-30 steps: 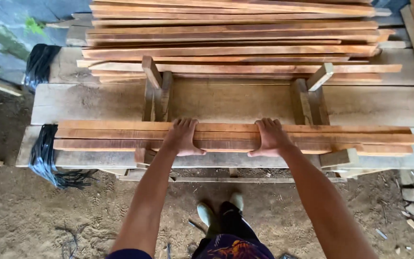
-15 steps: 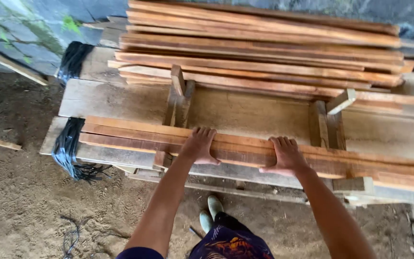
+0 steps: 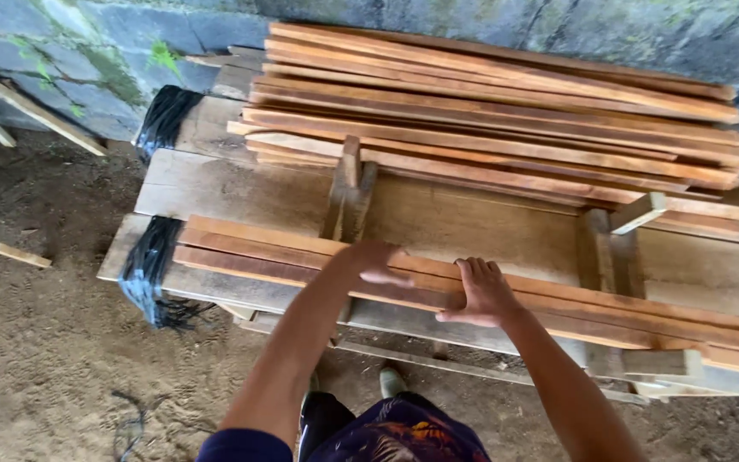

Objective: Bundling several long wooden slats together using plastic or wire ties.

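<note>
A thin bundle of reddish wooden slats [image 3: 241, 252] lies along the near edge of a bench of wide planks [image 3: 233, 192]. My right hand [image 3: 481, 293] rests flat on these slats with its fingers spread. My left hand [image 3: 375, 261] is just to the left of it, blurred, over the same slats with its fingers loose and nothing in it. A taller stack of long slats [image 3: 489, 111] lies along the far side of the bench.
Two pairs of upright wooden blocks [image 3: 348, 188] [image 3: 596, 248] stand between the two piles. Black plastic strips [image 3: 149, 272] hang off the bench's left end. A stone wall [image 3: 87, 51] is behind, loose sticks [image 3: 2, 248] lie on the dirt floor, and my feet [image 3: 391, 381] are below.
My view has swung left and tilted. Both hands have moved closer together on the near slats, and the left hand has lifted slightly and blurred.
</note>
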